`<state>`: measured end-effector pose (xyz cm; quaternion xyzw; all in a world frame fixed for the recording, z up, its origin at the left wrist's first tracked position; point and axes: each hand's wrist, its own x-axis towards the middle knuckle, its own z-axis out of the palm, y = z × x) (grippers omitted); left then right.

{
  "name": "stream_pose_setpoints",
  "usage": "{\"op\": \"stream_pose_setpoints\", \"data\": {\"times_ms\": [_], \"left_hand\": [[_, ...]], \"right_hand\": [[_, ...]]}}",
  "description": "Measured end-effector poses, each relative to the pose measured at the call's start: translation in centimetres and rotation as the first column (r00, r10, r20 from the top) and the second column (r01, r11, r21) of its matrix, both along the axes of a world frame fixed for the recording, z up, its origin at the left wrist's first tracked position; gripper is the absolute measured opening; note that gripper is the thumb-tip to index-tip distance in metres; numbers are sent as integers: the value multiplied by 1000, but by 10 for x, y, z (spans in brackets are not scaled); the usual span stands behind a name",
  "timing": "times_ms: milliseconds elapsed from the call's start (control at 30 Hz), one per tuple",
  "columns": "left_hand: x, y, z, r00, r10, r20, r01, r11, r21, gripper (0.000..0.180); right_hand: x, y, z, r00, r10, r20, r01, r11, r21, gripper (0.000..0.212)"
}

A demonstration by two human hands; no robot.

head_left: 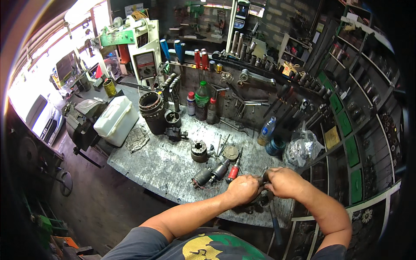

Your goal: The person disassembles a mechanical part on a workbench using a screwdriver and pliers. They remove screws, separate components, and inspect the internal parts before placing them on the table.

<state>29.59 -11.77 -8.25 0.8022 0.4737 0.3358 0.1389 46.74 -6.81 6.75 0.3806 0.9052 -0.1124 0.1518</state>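
My left hand [245, 190] and my right hand [285, 182] meet near the bench's front right edge, both closed. Between them a small dark metal part [264, 177] shows, gripped by the right hand's fingers; its kind is hard to make out. What the left fist grips is hidden. Below the hands lie dark parts, partly covered, and a tool with a dark blue handle [275, 223] juts over the edge. Just left of them lie a red-handled screwdriver [233, 172] and two motor-like cylinders [211, 173]. A round metal cover [231, 152] and a slotted cylinder [199, 151] sit farther back.
Farther left stand a large dark cylindrical housing [152, 113], a white plastic container [116, 121] and a vise [84, 125]. Bottles, including a green one [202, 100], line the back. A plastic bag [303, 147] and blue-labelled bottle [266, 131] are at right, beside shelves.
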Motion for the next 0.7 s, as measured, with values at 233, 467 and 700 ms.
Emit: {"op": "stream_pose_setpoints", "data": {"times_ms": [233,467,700], "left_hand": [[-2,1,-1,990,-23,-142,10,996,-91,19],[-1,1,6,991,10,-133,-24,994,-105,29],[1,-5,11,979,90,-183,-122,978,-171,28]], "right_hand": [[21,-46,-36,872,187,-452,118,817,565,30],[7,-61,-157,-65,-317,-946,369,873,-318,20],[17,-17,-132,-328,-774,-541,-139,606,-783,34]]}}
